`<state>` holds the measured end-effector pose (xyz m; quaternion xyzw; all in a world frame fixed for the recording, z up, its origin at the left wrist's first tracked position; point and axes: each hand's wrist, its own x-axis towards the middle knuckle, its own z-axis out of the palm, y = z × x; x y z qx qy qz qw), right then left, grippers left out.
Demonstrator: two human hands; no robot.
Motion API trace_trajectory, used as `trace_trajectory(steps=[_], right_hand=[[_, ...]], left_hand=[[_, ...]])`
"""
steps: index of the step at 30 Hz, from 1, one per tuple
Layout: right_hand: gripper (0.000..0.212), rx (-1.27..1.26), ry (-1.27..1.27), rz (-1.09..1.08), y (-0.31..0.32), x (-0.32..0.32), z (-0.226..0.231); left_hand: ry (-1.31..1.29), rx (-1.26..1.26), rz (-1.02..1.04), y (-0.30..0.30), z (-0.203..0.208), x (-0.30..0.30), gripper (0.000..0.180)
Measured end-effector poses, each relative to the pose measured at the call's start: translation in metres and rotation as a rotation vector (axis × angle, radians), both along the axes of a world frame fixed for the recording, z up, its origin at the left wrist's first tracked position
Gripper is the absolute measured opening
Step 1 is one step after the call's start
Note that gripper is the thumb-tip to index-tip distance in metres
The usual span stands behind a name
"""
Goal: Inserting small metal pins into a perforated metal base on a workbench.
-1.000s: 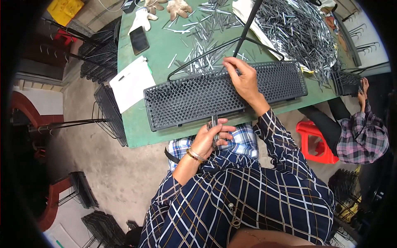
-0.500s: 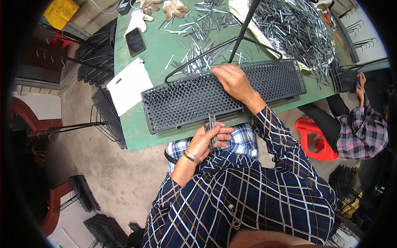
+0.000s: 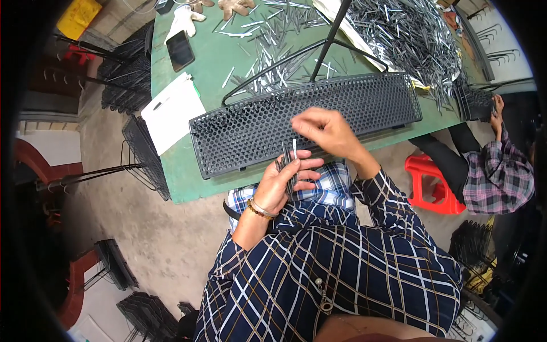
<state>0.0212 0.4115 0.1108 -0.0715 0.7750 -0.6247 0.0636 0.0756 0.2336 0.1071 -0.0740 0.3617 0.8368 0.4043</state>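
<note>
On a green table (image 3: pixel 181 176), a perforated black rack (image 3: pixel 256 128) is part-filled (seemingly).
Dark pieces (image 3: pixel 219 119) appear set along its far-left edge; most holes look bare. Whether anything is pinched by the right hand (image 3: pixel 329 134) cannot be told; by the left hand (image 3: pixel 272 185), metal strips (image 3: pixel 286 155) are clasped, partly hidden.

The right hand (image 3: pixel 329 133) has drawn back across the perforated rack (image 3: pixel 245 137) toward the strips (image 3: pixel 285 154).

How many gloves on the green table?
3: white glove beyond the phone; brownish glove at the top edge; second brownish glove right of it. More may be out of frame.
</note>
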Motion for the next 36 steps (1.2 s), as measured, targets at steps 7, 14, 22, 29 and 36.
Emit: trace_trajectory(steps=[7, 14, 22, 29, 36], right_hand=[[0.016, -0.258, -0.172, 0.022, 0.003, 0.006, 0.001], [0.013, 0.107, 0.341, -0.279, -0.004, -0.044, 0.002], [0.013, 0.228, 0.597, -0.275, -0.006, -0.061, -0.031], [0.014, 0.493, 0.753, -0.229, -0.009, -0.053, -0.024], [0.019, 0.056, 0.094, 0.080, -0.007, -0.006, 0.004]], left_hand=[[0.007, -0.021, 0.010, 0.005, -0.001, -0.001, 0.034], [-0.073, -0.058, -0.036, 0.004, -0.015, 0.005, 0.037], [-0.087, -0.056, -0.078, 0.001, -0.016, 0.006, 0.028], [-0.144, -0.039, -0.116, 0.002, -0.009, 0.007, 0.030], [-0.031, -0.012, -0.037, 0.001, 0.001, 0.002, 0.035]])
